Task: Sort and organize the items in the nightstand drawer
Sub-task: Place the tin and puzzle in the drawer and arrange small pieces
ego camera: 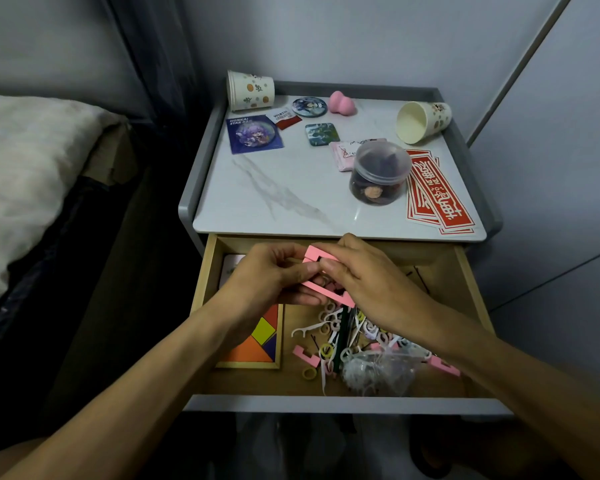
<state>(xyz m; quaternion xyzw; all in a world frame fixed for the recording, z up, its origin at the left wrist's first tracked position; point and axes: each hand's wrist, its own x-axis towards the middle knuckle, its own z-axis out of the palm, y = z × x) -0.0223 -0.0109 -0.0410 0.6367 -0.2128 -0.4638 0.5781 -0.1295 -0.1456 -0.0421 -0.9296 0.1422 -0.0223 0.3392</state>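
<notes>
Pink pieces [311, 253] held over floss picks [300, 330], tangram [252, 351] beside.

The nightstand [291, 188] is set at the frame's centre, with the bed [32, 168] at the left edge; the drawer [465, 289] is pulled out below the top, toward the lower frame; on the top, a cup [250, 90] is laid on its side at the upper left corner and a second cup [423, 121] at the upper right; a jar [378, 173] is stood right of centre, with stickers [437, 192] stacked just right of it; in the drawer, a puzzle tray [257, 344] is placed at the left, floss picks [333, 327] are heaped in the middle, and a bag [378, 372] is laid just below them; over the drawer's rear, an angled piece [312, 254] is gripped between the left hand [267, 278] and the right hand [368, 278].
</notes>
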